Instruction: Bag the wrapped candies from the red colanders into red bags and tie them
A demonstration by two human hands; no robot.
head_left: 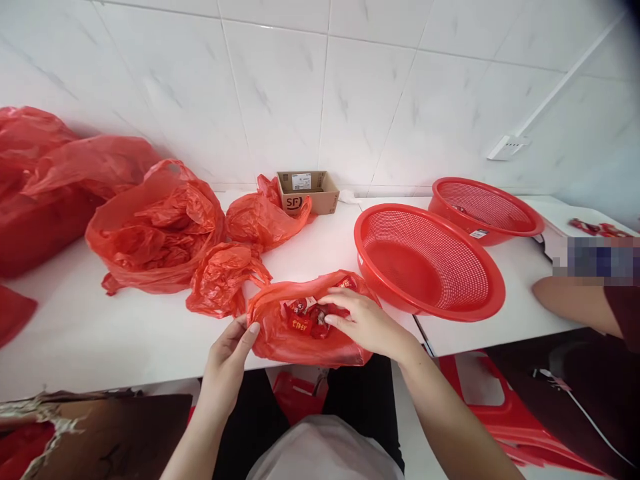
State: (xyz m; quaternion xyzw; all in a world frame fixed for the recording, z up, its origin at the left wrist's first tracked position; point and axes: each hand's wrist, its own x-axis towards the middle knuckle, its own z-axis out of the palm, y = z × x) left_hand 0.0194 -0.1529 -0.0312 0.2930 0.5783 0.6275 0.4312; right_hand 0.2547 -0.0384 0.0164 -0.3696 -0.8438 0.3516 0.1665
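Observation:
A red plastic bag point(280, 347) lies with its mouth wide at the table's front edge. Several small red packets point(301, 325) with yellow print, and small metallic-looking pieces among them, are inside it. My left hand point(231, 350) grips the left rim of the bag between thumb and fingers. Reaching in over the right side, my right hand point(357, 317) has its thumb and forefinger apart beside the packets. Whether its fingertips touch a packet is hard to see.
Two red perforated baskets point(495, 293) stand to the right. Crumpled red bags point(220, 280) and a large bag of bags point(155, 277) cover the left. A small cardboard box point(320, 203) is by the tiled wall. Another person's arm point(575, 303) rests at right.

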